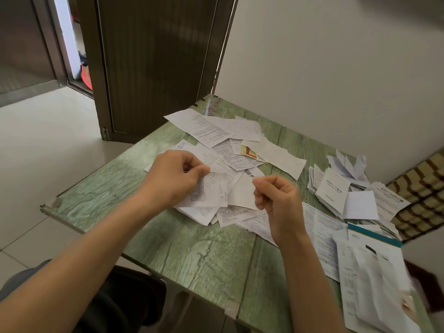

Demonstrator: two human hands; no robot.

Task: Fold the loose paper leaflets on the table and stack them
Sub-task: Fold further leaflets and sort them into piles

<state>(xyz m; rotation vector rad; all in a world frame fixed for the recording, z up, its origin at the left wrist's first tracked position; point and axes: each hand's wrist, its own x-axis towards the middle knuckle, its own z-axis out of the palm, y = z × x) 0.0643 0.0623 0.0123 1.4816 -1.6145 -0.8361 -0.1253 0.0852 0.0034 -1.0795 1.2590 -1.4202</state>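
The left hand had its fingers pinched on the top edge of a thin, crinkly leaflet, a small printed rectangle sagging over the heap in the middle of the desk. The right hand sat just beside it at about 3 o'clock with its fingers curled tight and thumb on index, but honestly I couldn't tell if it had any paper in there. The loose pile of flat, creased sheets sprawled toward 12 o'clock. A stack of folded squarish ones sat out at 3 o'clock on the green wood-grain top, with bigger sheets at 5.
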